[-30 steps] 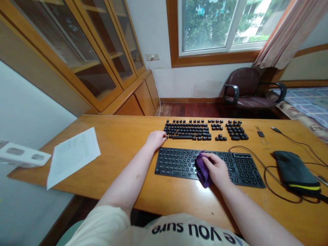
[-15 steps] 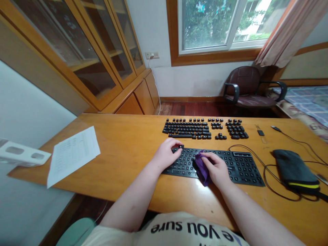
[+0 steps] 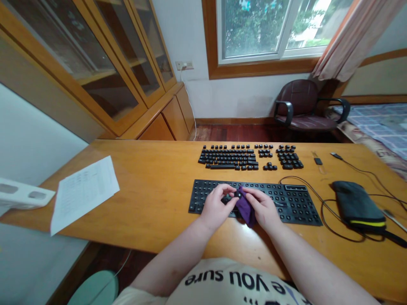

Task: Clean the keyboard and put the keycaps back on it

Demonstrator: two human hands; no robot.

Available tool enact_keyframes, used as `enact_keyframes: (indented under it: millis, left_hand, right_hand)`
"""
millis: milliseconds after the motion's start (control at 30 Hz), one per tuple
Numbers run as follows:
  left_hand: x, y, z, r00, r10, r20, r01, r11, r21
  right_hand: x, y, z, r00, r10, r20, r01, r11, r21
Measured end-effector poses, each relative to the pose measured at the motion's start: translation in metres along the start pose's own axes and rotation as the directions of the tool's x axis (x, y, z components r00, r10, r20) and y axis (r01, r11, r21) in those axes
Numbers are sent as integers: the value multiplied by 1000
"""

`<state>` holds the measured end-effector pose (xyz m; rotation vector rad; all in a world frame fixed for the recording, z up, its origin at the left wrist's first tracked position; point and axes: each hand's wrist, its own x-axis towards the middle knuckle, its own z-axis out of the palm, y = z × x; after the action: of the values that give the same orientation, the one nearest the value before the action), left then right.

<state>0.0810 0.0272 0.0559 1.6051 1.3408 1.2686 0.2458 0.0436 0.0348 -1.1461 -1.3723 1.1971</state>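
A black keyboard base (image 3: 286, 203) with its keycaps off lies on the wooden desk (image 3: 152, 190). Behind it the removed keycaps (image 3: 229, 157) are laid out in rows. My left hand (image 3: 218, 205) is closed in a pinch on a small black keycap (image 3: 237, 194) above the base. My right hand (image 3: 262, 207) grips a purple cloth (image 3: 244, 206) and presses it against that keycap. Both hands meet over the middle of the base.
A printed sheet (image 3: 84, 190) and a white object (image 3: 22, 194) lie at the left. A dark pouch (image 3: 358, 203) and looped cables (image 3: 327, 212) lie at the right. A small black piece (image 3: 317, 161) sits far right of the keycaps. A brown chair (image 3: 305, 108) stands beyond the desk.
My left hand left the keycap rows with one keycap and came back to the cloth over the base. My right hand stayed put with the cloth.
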Motion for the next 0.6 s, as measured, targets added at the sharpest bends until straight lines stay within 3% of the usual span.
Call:
enact_keyframes:
  millis: [133,233,400,500,600]
  left_hand:
    - [-3,1,0,999,40,20,-40,999,18]
    - [-4,-1,0,999,38,6,-39,999,29]
    - [-4,-4,2,993,113,17,-114,982,151]
    - [-6,-3,2,984,171,47,-177,962,207]
    - [-7,-1,3,985,157,68,-168,962,215]
  right_hand:
    - [-1,-1,1,998,60,-13,-59,997,58]
    - [-2,-2,-2,998,-22,-57,22,1000,2]
    - [0,-2,-1,986,-164,15,164,986,-24]
    - [1,-4,3,999,-47,7,47,998,46]
    - [2,-6,4,994,108,3,-108,990,91]
